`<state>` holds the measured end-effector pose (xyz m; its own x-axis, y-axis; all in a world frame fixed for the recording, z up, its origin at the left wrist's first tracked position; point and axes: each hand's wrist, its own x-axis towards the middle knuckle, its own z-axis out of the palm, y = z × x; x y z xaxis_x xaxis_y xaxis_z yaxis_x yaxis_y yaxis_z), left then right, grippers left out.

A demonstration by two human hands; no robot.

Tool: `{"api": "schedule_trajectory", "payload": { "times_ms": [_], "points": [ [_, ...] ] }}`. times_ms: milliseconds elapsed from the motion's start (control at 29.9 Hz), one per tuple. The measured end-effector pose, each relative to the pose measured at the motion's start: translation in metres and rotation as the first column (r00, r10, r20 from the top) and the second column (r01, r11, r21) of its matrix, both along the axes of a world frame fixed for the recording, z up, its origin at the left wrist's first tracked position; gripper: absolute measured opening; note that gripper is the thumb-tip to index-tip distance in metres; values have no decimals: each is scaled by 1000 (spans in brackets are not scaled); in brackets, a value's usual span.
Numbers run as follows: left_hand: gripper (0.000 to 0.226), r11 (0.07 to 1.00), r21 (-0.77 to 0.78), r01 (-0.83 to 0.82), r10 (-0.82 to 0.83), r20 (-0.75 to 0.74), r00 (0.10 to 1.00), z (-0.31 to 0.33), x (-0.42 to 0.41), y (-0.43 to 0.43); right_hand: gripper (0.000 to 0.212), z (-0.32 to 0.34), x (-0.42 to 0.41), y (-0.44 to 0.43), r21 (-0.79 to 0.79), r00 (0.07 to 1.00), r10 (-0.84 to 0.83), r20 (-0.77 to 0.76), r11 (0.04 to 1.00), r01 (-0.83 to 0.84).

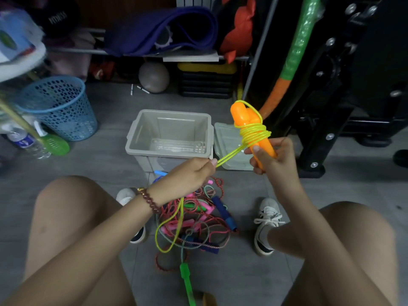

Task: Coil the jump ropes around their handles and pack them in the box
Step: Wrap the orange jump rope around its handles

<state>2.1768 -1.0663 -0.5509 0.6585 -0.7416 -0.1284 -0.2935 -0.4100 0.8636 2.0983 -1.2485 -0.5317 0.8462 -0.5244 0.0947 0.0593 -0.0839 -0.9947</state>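
The right hand [272, 159], right of centre, is closed around the lower end of the paired orange handles [244, 115], with the thumb pressed against them just below the coil. The yellow rope [254, 133] sits in several turns around the handles. Two strands run down and left to the left hand [189, 173], which pinches them between thumb and fingers. The remaining slack hangs from that hand into the pile of ropes [198, 219] on the floor, lower centre. The box [132, 140] stands open in mid-frame with no coiled rope visible inside, its lid [223, 142] just beside it. Hazards: the hanging loop may snag in the pile and lift other ropes. Lost tension would likely let turns slip off the handle tips. An unsecured tail could unwind once packed.
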Motion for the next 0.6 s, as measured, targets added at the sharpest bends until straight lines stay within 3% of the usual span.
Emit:
{"api": "schedule_trajectory", "payload": {
  "times_ms": [100, 234, 401, 501, 601],
  "points": [
    [39, 1000, -28, 11, -12, -54, 998, 9, -2, -4, 21, -1, 1, 0, -60, 999, -37, -34, 998, 35],
    [27, 999, -40, 2, -8, -140, 990, 11, -4, -7, 30, -6, -1, 6, -497, 981, -127, -147, 867, 38],
    [39, 999, -44, 9, -10, -20, 1000, 12, -13, -5, 24, -13, 1, 20, -634, 966, -99, -240, 769, -79],
    [43, 996, -43, -76, 82, 165, 983, 23, -12, -3, 24, -16, 3, 31, -685, 964, -38, -264, 711, -159],
    [36, 982, 112, -153, 71, 531, 844, 35, -13, 4, 25, -13, 5, 31, -663, 932, 64, -355, 686, -300]
  ]
}}
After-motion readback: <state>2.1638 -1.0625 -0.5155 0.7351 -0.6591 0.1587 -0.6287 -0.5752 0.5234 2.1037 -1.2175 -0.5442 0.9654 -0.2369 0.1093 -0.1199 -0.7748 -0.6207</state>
